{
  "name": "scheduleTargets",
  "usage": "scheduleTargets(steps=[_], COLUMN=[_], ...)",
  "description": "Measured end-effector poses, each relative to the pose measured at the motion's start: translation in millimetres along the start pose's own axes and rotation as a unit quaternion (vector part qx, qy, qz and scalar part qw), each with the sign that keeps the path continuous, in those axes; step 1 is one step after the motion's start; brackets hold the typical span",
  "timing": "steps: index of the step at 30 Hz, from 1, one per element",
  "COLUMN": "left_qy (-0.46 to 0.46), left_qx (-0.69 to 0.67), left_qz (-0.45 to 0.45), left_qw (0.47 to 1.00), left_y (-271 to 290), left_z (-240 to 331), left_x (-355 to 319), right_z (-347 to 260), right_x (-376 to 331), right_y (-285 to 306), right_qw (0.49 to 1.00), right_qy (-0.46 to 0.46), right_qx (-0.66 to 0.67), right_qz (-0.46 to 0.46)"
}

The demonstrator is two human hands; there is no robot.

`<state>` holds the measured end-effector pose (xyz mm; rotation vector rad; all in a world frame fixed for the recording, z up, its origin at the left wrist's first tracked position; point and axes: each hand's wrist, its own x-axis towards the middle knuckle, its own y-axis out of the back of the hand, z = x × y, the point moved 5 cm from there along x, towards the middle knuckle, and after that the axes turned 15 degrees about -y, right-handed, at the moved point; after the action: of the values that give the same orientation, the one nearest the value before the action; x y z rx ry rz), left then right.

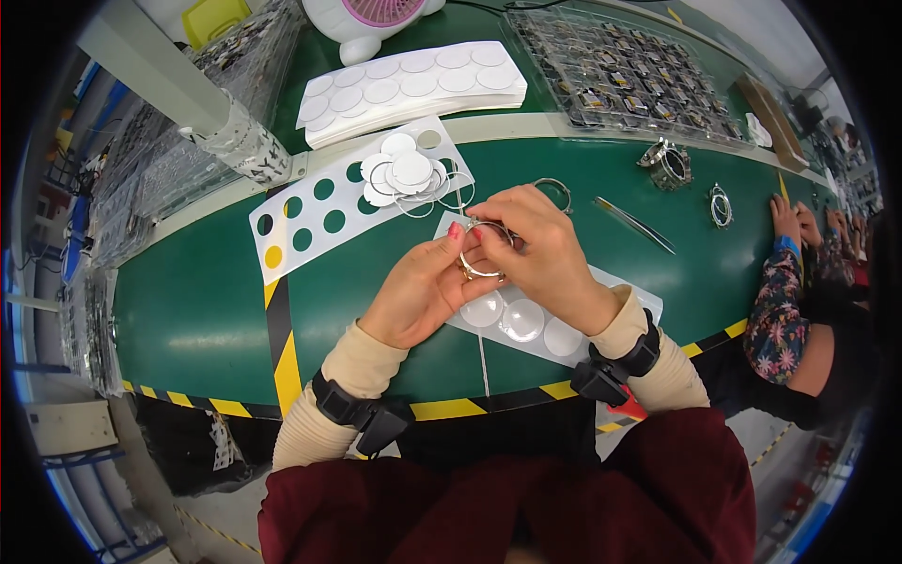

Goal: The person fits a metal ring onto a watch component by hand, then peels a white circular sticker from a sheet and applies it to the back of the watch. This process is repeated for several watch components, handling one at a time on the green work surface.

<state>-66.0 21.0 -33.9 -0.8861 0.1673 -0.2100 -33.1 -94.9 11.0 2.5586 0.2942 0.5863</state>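
My left hand (418, 287) cradles a round silver metal ring frame (479, 274) from the left and below, with the thumb against its side. Over its right side bends my right hand (545, 249), fingers pinched at the ring and partly hiding it. Under my hands lies a white sheet of round clear discs (521, 320). A pile of loose white discs and thin rings (411, 171) rests just beyond, on a white sheet with punched round holes (308, 218). Behind my right hand is another thin metal ring (567, 195). Tweezers (639, 226) lie to its right.
A round metal housing (669, 167) and a smaller ring part (721, 207) sit farther right. Stacked white disc sheets (413, 89), a pink-and-white fan (371, 19) and clear trays of parts (629, 80) line the back. A post (178, 85) stands left; another person's hands (789, 221) rest at right.
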Motion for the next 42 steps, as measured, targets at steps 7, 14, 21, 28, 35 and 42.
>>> scheduleTargets(steps=[7, 14, 21, 28, 35, 42], left_qy=[0.001, -0.004, 0.004, -0.070, -0.092, -0.111], left_qx=[0.003, -0.009, 0.015, -0.022, 0.030, 0.158], left_qz=[0.011, 0.008, 0.004, -0.021, -0.026, -0.020], left_qw=[1.000, 1.000, 1.000, 0.997, 0.995, 0.981], left_y=[-4, 0, -2, -9, -6, -10], left_z=[0, -2, -1, 9, 13, 13], left_x=[0, 0, 0, 3, 1, 1], right_z=[3, 0, 1, -9, -4, 16], right_x=[-2, -1, -3, -3, -7, -7], right_y=[0, 2, 1, 11, 1, -6], right_qw=[1.000, 1.000, 0.999, 0.996, 0.938, 0.869], right_qy=[0.006, -0.004, 0.029, -0.007, -0.168, -0.333], right_qx=[0.013, 0.010, -0.004, 0.052, 0.301, 0.331], right_qz=[0.018, -0.016, 0.019, 0.070, -0.042, -0.156])
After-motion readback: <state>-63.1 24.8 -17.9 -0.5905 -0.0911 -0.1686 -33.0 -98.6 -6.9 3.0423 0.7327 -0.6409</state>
